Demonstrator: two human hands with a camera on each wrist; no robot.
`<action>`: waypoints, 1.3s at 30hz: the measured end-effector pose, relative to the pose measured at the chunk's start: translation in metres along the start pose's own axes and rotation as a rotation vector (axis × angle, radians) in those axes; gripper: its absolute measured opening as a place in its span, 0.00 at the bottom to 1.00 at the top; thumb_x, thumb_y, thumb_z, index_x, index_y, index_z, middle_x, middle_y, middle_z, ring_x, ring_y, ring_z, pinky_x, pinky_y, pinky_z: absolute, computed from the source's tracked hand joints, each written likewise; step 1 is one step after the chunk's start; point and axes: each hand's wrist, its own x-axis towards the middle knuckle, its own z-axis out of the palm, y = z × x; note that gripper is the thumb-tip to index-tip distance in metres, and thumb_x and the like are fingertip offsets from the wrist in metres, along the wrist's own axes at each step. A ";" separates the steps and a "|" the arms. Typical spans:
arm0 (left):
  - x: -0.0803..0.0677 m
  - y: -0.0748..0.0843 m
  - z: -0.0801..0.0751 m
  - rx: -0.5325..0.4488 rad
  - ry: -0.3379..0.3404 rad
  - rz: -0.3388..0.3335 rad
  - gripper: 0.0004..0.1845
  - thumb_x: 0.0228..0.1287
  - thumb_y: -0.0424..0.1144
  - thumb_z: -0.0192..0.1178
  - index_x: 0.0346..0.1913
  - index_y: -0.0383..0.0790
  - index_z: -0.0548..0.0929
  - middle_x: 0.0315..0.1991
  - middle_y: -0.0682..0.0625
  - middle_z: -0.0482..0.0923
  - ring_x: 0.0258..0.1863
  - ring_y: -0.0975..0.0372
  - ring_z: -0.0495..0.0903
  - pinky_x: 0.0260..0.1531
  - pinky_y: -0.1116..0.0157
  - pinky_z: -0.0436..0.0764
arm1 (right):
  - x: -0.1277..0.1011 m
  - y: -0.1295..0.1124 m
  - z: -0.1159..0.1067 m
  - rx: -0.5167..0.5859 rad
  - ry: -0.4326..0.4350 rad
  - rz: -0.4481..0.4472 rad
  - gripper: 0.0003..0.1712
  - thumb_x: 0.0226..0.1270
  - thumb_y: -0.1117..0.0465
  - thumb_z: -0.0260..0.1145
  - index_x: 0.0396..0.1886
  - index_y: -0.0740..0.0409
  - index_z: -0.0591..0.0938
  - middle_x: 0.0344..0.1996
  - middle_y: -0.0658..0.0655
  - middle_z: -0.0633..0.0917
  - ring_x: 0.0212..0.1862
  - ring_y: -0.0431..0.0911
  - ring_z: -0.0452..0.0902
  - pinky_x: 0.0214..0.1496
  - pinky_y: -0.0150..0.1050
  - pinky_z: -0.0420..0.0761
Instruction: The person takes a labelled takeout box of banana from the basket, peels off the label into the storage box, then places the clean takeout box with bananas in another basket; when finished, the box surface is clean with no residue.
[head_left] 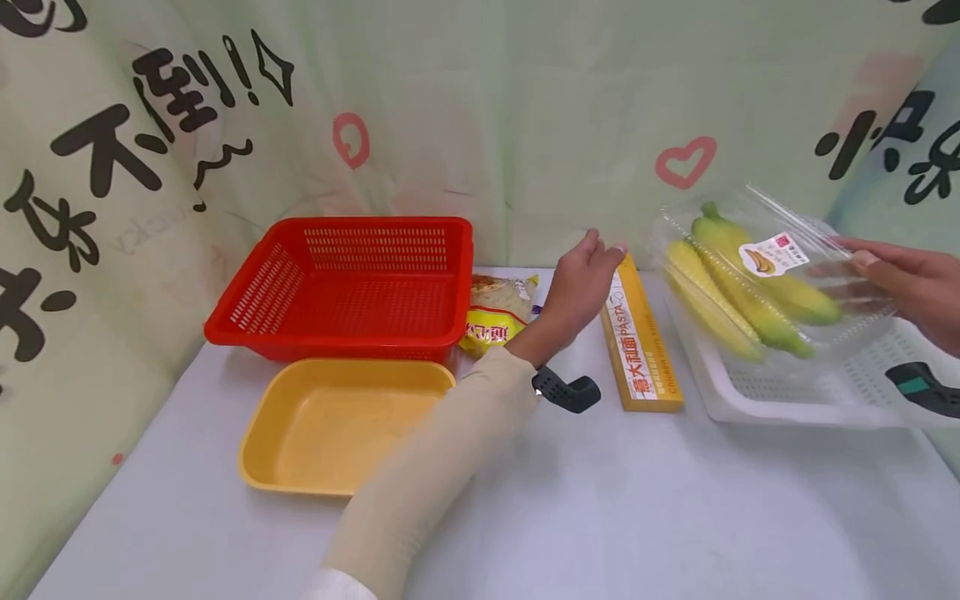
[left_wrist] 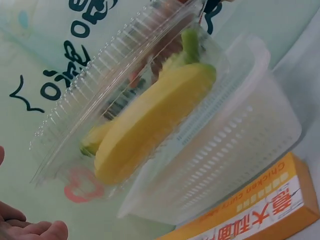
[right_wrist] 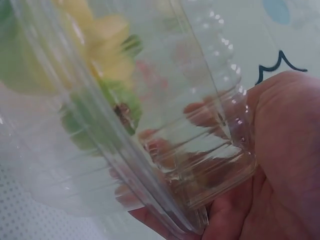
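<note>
My right hand (head_left: 915, 283) grips the right end of a clear plastic clamshell box (head_left: 832, 250) that holds several yellow bananas (head_left: 738, 283). A white label is stuck on its lid. The box is tilted over a white perforated basket (head_left: 795, 410); in the right wrist view, fingers (right_wrist: 200, 115) show through the clear plastic. My left hand (head_left: 581, 279) hovers near the far end of a yellow pasta box (head_left: 645, 350), holding nothing, its fingers loosely bent. In the left wrist view, its fingertips (left_wrist: 35, 231) show at the lower left, apart from the clamshell.
A red perforated basket (head_left: 352, 343) stands at the back left, with a yellow plastic tray (head_left: 258, 467) in front of it. Beside the red basket lies a clear-and-yellow food packet (head_left: 495, 317), partly behind the left wrist. A printed curtain (head_left: 525, 125) hangs behind the table.
</note>
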 end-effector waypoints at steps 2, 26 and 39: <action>0.005 0.004 -0.007 0.024 0.011 0.026 0.36 0.73 0.56 0.49 0.76 0.45 0.56 0.72 0.55 0.61 0.69 0.66 0.61 0.63 0.67 0.66 | 0.000 -0.010 0.002 0.016 -0.014 -0.011 0.38 0.76 0.38 0.40 0.79 0.46 0.48 0.49 0.24 0.73 0.39 0.24 0.72 0.51 0.54 0.80; -0.004 0.004 -0.076 0.193 -0.295 0.031 0.37 0.72 0.63 0.43 0.77 0.50 0.55 0.75 0.59 0.53 0.72 0.62 0.56 0.63 0.56 0.69 | -0.009 -0.083 0.044 0.136 -0.096 -0.238 0.25 0.79 0.55 0.50 0.73 0.46 0.67 0.45 0.36 0.84 0.43 0.35 0.81 0.34 0.45 0.86; -0.045 0.008 -0.100 0.269 -0.360 0.111 0.37 0.73 0.56 0.47 0.78 0.49 0.49 0.76 0.56 0.50 0.72 0.62 0.53 0.64 0.56 0.68 | -0.010 -0.102 0.062 0.071 -0.120 -0.362 0.24 0.78 0.61 0.51 0.71 0.52 0.70 0.46 0.46 0.86 0.45 0.39 0.82 0.42 0.30 0.80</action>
